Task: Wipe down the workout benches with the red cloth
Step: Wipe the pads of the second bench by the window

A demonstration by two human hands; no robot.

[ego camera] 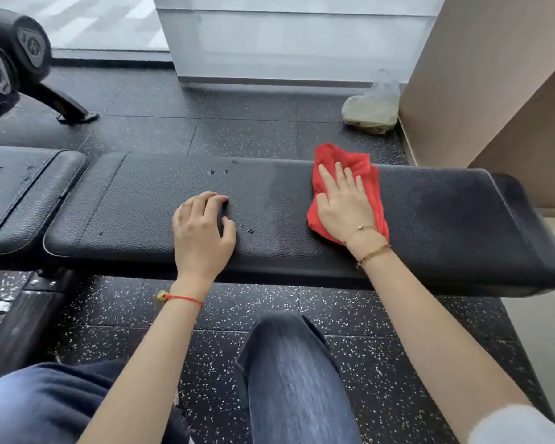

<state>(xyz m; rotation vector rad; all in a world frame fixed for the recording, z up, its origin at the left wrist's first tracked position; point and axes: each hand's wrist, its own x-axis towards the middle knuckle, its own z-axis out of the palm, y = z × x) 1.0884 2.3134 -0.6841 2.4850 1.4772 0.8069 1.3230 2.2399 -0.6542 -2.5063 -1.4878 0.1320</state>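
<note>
- The right hand [345, 203] lies flat, palm down and fingers spread wide, pressing on the red cloth [350, 161]; it grips nothing.
- The cloth is bunched under that hand, sticking out beyond the fingertips toward the far edge of the surface [446, 219] and along both sides of the palm down to the wrist.
- Hand and cloth sit right of the surface's middle, well short of its right end.
- The left hand [202, 232] rests bare on the surface near its middle, fingers curled loosely, holding nothing, well apart from the cloth.
- Small dents mark the padding near the far edge and beside the left thumb.
- A second padded section [23, 190] adjoins the left end.
- A knee in jeans [295, 373] is below the near edge.
</note>
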